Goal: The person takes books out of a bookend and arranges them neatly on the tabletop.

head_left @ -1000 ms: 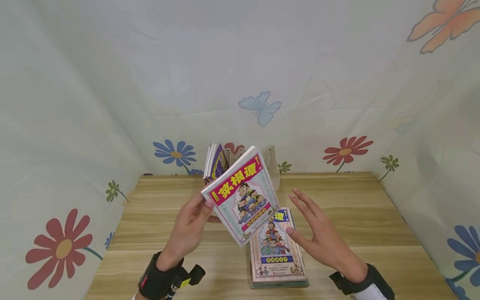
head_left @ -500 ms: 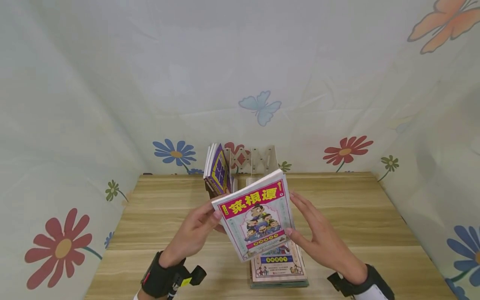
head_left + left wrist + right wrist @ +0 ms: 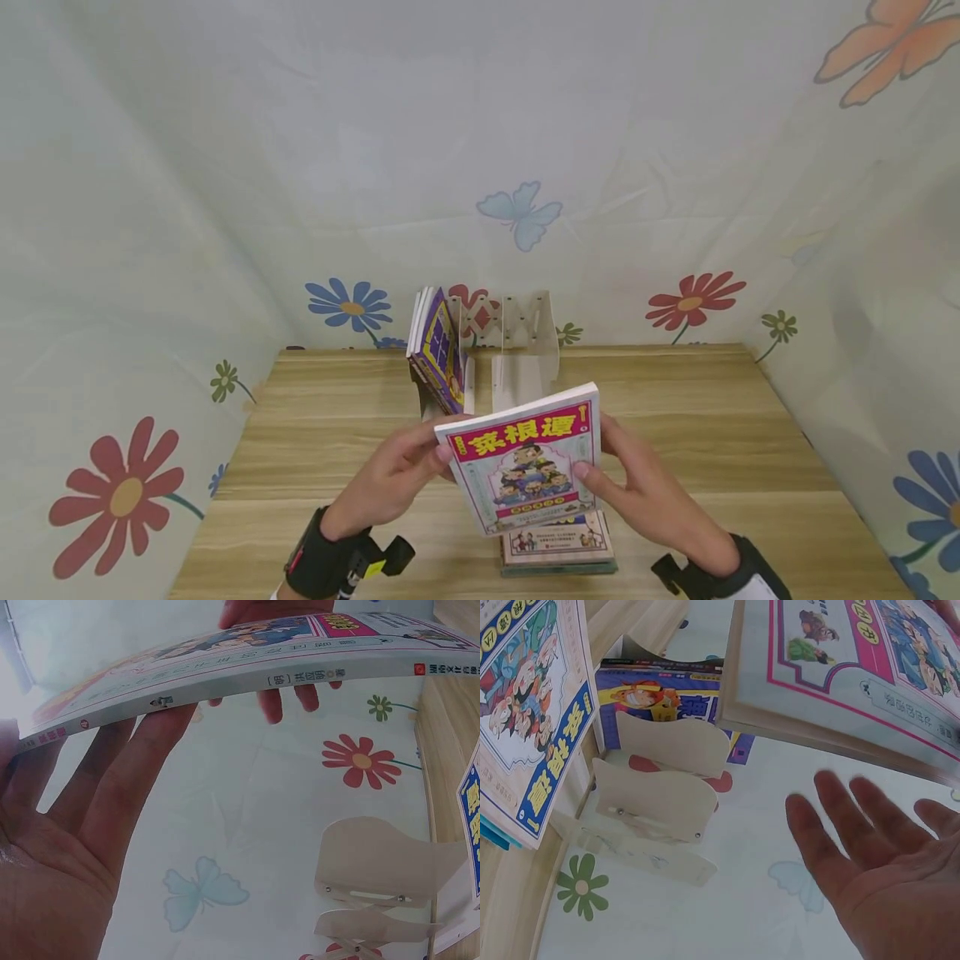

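A thin paperback book with a pink title band is held face up above the table, tilted toward me. My left hand grips its left edge, thumb on the cover and fingers behind. At the right edge, my right hand has its thumb over the cover and its fingers behind the book. In the right wrist view, that right hand shows nearly straight fingers beneath the book. Below lies a stack of books, its blue-titled top one partly hidden by the held book.
Behind the held book stands a cream expandable book rack on the wooden table. Several books lean upright in its left part, a purple cover facing right. A flower-printed curtain closes off the back and sides.
The book has moved right, down and nearer me, turning more level, and covers more of the stack. My right hand, apart from it at first, has come onto its right edge.
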Demonstrator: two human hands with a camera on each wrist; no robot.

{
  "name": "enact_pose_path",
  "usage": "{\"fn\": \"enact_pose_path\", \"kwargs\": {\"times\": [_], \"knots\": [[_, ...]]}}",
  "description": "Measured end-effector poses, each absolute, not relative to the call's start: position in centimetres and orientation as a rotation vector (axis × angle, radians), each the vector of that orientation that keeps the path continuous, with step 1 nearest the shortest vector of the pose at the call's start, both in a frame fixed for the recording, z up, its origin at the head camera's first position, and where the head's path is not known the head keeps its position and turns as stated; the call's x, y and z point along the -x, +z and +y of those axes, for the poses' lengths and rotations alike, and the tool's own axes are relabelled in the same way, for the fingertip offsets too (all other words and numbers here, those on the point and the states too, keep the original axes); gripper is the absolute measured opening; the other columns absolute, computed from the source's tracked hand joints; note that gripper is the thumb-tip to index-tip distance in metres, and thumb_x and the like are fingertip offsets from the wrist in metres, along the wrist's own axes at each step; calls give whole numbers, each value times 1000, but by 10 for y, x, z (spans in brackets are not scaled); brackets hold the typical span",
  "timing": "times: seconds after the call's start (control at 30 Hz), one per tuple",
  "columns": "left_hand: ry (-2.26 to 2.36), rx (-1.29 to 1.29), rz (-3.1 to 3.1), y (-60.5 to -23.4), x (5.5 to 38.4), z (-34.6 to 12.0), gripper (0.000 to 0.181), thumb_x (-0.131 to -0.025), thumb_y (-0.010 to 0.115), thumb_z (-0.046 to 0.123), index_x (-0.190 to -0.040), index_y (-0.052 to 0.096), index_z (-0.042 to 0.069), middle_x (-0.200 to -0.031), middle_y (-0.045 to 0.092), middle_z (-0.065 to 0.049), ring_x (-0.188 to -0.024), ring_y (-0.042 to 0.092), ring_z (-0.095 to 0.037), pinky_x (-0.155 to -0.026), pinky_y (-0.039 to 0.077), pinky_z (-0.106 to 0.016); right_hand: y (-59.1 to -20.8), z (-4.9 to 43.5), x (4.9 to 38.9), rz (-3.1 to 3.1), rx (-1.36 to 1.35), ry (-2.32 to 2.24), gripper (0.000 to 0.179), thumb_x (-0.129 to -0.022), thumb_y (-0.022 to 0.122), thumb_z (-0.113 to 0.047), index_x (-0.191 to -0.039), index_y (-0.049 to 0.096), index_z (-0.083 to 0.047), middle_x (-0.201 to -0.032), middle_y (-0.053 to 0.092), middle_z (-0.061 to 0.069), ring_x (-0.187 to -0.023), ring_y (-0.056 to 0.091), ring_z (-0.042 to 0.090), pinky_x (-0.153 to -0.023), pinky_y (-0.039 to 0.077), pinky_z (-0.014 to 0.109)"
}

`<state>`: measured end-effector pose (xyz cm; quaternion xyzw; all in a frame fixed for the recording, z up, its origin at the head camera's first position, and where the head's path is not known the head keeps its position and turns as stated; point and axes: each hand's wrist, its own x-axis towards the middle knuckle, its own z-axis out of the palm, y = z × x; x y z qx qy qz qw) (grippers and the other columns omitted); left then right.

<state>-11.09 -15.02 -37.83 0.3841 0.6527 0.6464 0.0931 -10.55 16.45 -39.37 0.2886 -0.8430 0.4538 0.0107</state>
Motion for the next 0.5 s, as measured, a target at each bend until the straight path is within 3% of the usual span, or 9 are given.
{"fn": "enact_pose_path", "kwargs": {"times": [0.23, 0.5], "knots": [[1905, -1182, 1890, -382, 110, -149, 36, -99, 36, 2, -135, 40, 3, -126, 51, -19, -104, 55, -31, -81, 52, -45, -394, 162, 102, -2615, -965, 1598, 34, -96, 50, -18, -130, 45, -25, -110, 62, -4, -91, 61, 15, -72, 55, 35], [1870, -1216, 1971, -380, 107, -146, 38, -98, 40, 3, -135, 43, 7, -129, 51, -15, -106, 54, -29, -85, 50, -46, -396, 164, 101, -2635, -967, 1555, 30, -97, 48, -19, -127, 48, -26, -109, 63, -5, -94, 60, 15, -75, 55, 37]]}}
